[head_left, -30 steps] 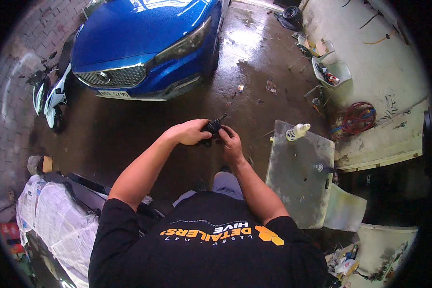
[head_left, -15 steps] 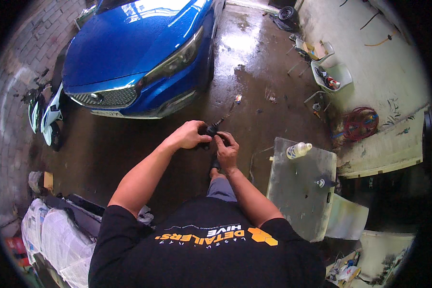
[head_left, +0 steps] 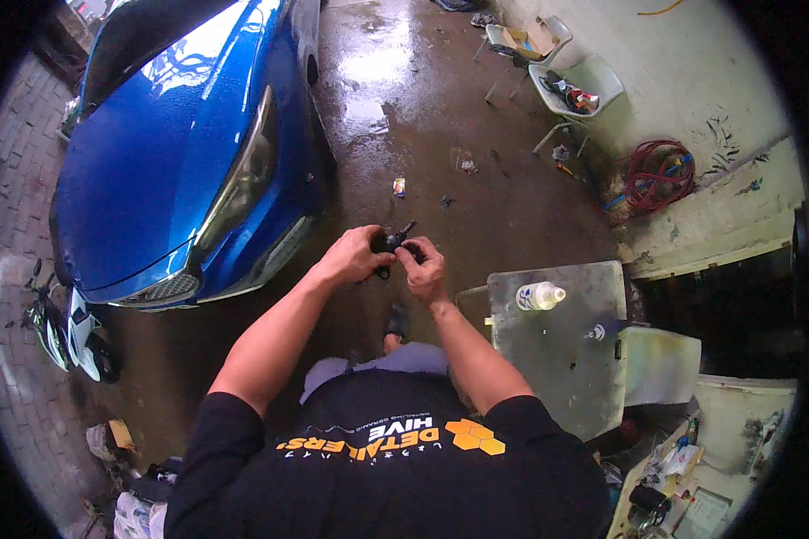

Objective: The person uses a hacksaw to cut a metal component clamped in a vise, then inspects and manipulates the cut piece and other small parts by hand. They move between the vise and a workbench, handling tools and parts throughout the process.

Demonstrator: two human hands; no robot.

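Observation:
In front of my chest, both hands are closed on a small black tool [head_left: 395, 240] with a thin tip pointing up and to the right. My left hand [head_left: 355, 255] wraps the tool's left side. The thumb and fingers of my right hand [head_left: 424, 270] pinch its right side. The fingers hide much of the tool, so its exact kind cannot be made out. A dark loop or cord-like piece hangs below the left fingers.
A wet blue car [head_left: 144, 171] stands ahead on the left, beside a white motorbike [head_left: 83, 332]. On the right, a worn table [head_left: 557, 368] bears a bottle [head_left: 537, 296]. Farther off are chairs [head_left: 593, 81] with items on them and a coiled red hose [head_left: 658, 176].
My view has turned right, so the car sits farther left and more of the table side shows. Both hands stay on the black tool, whose tip looks shorter from here.

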